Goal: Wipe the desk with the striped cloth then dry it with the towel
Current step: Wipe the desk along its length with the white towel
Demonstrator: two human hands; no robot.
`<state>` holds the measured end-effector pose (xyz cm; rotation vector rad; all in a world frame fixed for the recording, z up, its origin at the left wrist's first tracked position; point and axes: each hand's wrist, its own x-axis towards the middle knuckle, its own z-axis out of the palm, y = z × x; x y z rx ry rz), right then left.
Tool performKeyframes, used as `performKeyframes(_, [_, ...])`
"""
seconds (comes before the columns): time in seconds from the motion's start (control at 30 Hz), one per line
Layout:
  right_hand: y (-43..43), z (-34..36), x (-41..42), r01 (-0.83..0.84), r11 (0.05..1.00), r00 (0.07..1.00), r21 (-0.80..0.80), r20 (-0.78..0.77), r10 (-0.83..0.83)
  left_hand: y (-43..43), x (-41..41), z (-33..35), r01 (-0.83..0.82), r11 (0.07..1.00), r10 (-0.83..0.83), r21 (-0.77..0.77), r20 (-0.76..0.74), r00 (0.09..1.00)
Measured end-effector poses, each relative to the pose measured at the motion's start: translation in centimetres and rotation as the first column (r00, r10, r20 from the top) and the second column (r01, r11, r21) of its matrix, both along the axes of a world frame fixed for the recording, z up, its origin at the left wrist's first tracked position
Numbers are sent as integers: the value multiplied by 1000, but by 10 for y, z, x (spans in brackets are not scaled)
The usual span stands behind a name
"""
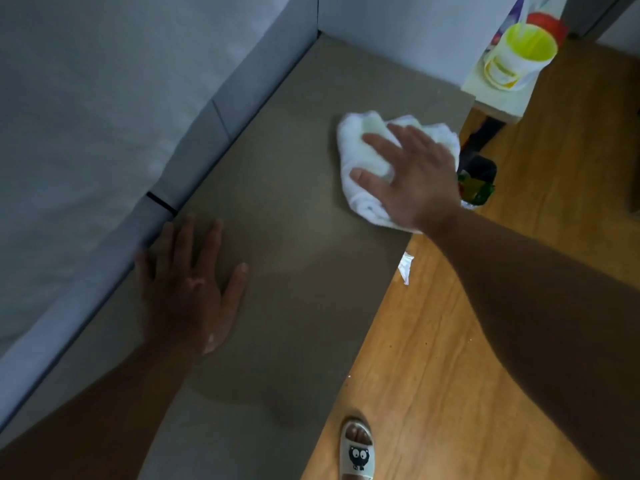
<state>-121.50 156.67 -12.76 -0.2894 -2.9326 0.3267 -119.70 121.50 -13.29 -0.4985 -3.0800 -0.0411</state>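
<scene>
Illumination is dim overall, with a cool grey cast on the wall [104,116] and the desk [294,271]. The brightest zone lies at the upper right, where the white towel [363,147] and the yellow-rimmed cup [519,53] approach overexposure and lose surface detail. The wooden floor [485,341] renders warmer. The left hand [190,289] is underexposed and softly blurred; the right hand [412,174] is better lit. A faint pale sheen crosses the desk centre. The cup is smeared, and straight edges bow from wide-angle distortion.
</scene>
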Motion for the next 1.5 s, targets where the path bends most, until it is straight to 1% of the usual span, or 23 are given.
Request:
performKeyframes(0.07, [14, 3, -17, 37, 999, 999, -4, 21, -37, 0, -1, 0, -6, 1000, 6, -8, 10, 1000])
performKeyframes(0.17, [7, 6, -18, 109, 993, 992, -53, 65, -106, -1, -2, 1, -19, 999, 20, -36, 31, 999])
performKeyframes(0.27, [-25, 8, 3, 211, 975, 968, -72, 153, -198, 1, -1, 1, -28, 999, 29, -44, 24, 999])
performKeyframes(0.33, [-59, 9, 28, 261, 965, 955, -36, 152, -253, 2, -1, 1, -38, 998, 39, -44, 23, 999])
performKeyframes(0.4, [-100, 10, 62, 228, 974, 968, -8, 105, -226, 2, 0, 2, -42, 998, 43, -40, 18, 999])
performKeyframes(0.47, [-141, 9, 99, 118, 993, 988, -24, 105, -115, 2, 0, 3, -28, 999, 29, -40, 6, 1000])
performKeyframes(0.53, [-164, 7, 126, 9, 999, 996, -34, 94, -6, 2, 0, 4, -16, 999, 16, -35, -7, 1000])
performKeyframes(0.6, [-159, 5, 127, -67, 997, 994, -31, 80, 69, 3, 0, 5, -20, 999, 19, -31, -13, 1000])
performKeyframes(0.7, [-127, 5, 101, -144, 989, 984, -23, 102, 146, 4, 0, 8, -16, 1000, 16, -16, -26, 1000])
performKeyframes(0.77, [-105, 6, 77, -131, 991, 982, -27, 131, 133, 4, 0, 8, -8, 1000, 8, -11, -27, 1000])
performKeyframes(0.9, [-66, 11, 17, 4, 999, 987, -33, 161, 2, 5, 1, 10, -22, 999, 22, -23, -6, 1000])
performKeyframes(1.0, [-54, 16, -16, 83, 996, 977, -34, 198, -75, 5, 2, 11, -34, 999, 34, -21, 8, 999])
performKeyframes(1.13, [-70, 20, -12, 155, 986, 969, -59, 204, -140, 6, 3, 14, -28, 999, 28, -18, 3, 1000])
performKeyframes(1.23, [-98, 25, 7, 191, 980, 951, -54, 258, -171, 6, 2, 15, -22, 1000, 22, -5, -1, 1000])
performKeyframes(1.33, [-133, 30, 30, 148, 987, 948, -55, 292, -126, 7, 2, 17, -22, 1000, 22, 0, -11, 1000])
performKeyframes(1.4, [-157, 29, 47, 64, 996, 956, -57, 290, -44, 7, 3, 18, -11, 1000, 12, 27, -45, 999])
performKeyframes(1.5, [-180, 24, 61, -76, 995, 966, -63, 245, 89, 6, 3, 17, 20, 996, -9, 85, -124, 992])
